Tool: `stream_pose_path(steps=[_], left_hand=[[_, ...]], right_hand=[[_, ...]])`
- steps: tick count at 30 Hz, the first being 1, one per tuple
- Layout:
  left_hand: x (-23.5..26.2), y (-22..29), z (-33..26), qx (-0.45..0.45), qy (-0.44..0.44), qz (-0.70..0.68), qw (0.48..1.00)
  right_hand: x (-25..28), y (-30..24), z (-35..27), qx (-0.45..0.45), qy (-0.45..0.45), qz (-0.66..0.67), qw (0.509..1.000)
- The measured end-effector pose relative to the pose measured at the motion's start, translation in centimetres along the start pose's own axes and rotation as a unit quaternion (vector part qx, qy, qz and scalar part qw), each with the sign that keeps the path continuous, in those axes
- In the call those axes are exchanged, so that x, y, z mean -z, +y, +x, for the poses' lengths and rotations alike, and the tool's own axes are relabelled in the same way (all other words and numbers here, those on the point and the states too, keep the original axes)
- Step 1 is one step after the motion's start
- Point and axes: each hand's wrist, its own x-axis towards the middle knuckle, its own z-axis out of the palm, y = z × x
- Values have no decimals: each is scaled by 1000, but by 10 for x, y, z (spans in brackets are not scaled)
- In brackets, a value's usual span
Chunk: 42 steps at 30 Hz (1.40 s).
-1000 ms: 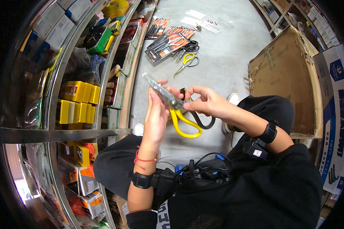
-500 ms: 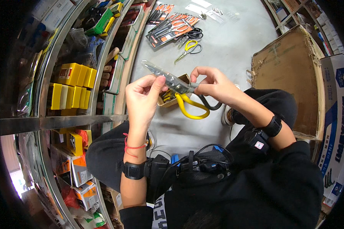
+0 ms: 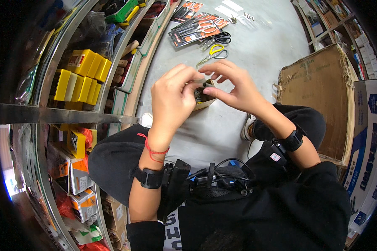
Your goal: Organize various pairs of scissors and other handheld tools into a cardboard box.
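My left hand [image 3: 174,97] is raised above a small open box [image 3: 206,103] on the floor, its thumb and fingers closed in a pinch. What it grips is mostly hidden; only a small dark and clear bit [image 3: 205,85] shows between the hands. Close beside it is my right hand [image 3: 238,88], fingers curved and apart, thumb tip near that dark bit. Beyond the hands lies a pair of scissors [image 3: 218,51] with one yellow and one grey handle. Farther back are black-handled scissors [image 3: 223,37] and several carded scissors packs [image 3: 195,34].
Shelving on the left holds yellow boxes [image 3: 81,62] and orange-grey boxes [image 3: 84,205]. A large cardboard carton [image 3: 316,104] stands at the right, near a blue-white box [image 3: 366,154]. White cards [image 3: 232,5] and small metal parts [image 3: 248,16] lie on the far floor.
The yellow-and-black scissors that were stretched between my hands no longer show. My left hand has turned and moved right, closer to my right hand, whose fingers have spread.
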Motion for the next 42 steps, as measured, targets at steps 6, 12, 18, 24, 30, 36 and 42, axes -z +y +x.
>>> stream_pose_path(steps=[6, 12, 18, 24, 30, 36, 42], left_hand=[[-5, -3, -4, -20, -10, -15, 1000], [-11, -6, -3, -58, 2, 7, 998], [-17, -19, -8, 3, 6, -15, 1000], [-18, -20, -6, 96, 22, -143, 985], [-9, -49, -10, 221, 27, -132, 966], [-17, -58, -16, 243, -23, -179, 953], [-15, -58, -23, 278, -60, -127, 950]], right_hand=[[1, -3, 0, -31, -70, -17, 997], [-4, 5, -1, 0, -48, -57, 997], [-13, 19, -4, 20, -63, -75, 995], [-16, 35, -8, 17, -28, -56, 998], [-25, 54, -11, 1, -47, -82, 996], [-35, 61, -12, 31, -73, -97, 992], [-57, 78, -15, 60, -102, -110, 987]])
